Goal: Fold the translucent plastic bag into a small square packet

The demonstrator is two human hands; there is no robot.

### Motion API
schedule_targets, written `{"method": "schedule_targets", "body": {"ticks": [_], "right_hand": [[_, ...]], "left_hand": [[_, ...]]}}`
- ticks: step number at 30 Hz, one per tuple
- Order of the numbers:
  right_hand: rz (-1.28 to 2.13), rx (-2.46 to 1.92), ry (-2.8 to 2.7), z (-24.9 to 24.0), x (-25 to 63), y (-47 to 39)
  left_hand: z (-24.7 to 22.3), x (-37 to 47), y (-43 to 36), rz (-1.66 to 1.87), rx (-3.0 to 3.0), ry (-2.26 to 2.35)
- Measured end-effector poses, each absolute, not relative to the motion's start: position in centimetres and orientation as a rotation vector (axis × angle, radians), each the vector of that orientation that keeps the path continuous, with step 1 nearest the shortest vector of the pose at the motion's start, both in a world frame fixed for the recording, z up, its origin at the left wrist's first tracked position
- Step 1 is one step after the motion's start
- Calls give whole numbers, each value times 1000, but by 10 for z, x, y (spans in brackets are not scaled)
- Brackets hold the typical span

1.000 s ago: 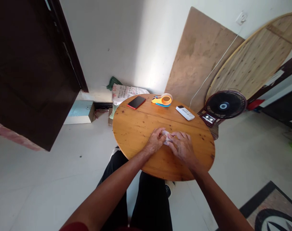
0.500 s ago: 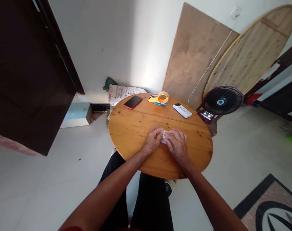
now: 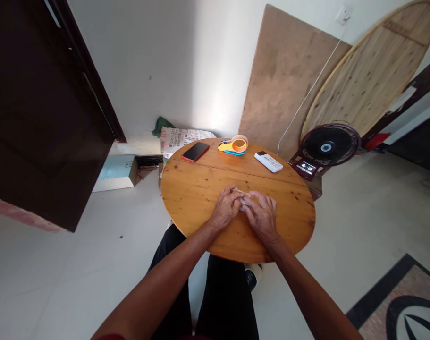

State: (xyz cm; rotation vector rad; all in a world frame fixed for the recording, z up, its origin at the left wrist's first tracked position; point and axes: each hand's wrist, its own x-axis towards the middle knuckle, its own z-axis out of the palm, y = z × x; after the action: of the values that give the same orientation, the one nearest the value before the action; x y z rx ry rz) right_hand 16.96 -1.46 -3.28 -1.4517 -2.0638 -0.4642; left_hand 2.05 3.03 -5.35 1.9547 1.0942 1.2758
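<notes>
Both hands meet over the front middle of a round wooden table (image 3: 189,198). Between them is a small whitish piece, perhaps paper or plastic (image 3: 243,202), mostly covered by the fingers, so its exact kind is unclear. My left hand (image 3: 226,207) is closed on its left side, fingers bent and thumb pressed inward. From the right, my right hand (image 3: 262,215) pinches the same piece with thumb and fingers curled around it.
Along the table's far side lie a red-edged phone (image 3: 195,151), an orange and blue tape dispenser (image 3: 233,145) and a white remote-like device (image 3: 268,161). A black fan (image 3: 327,146) stands at the right. Behind the table is a printed sack (image 3: 182,139).
The fingers have shifted slightly around the whitish piece, which now looks flatter and narrower between them. The view has tilted a little; the tabletop items stay in place.
</notes>
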Motion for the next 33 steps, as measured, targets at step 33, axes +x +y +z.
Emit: {"method": "schedule_targets", "body": {"ticks": [33], "right_hand": [[-342,-1481,-2021,-38,172,-11]], "left_hand": [[-55,16,25,1363,1940,1043]]}}
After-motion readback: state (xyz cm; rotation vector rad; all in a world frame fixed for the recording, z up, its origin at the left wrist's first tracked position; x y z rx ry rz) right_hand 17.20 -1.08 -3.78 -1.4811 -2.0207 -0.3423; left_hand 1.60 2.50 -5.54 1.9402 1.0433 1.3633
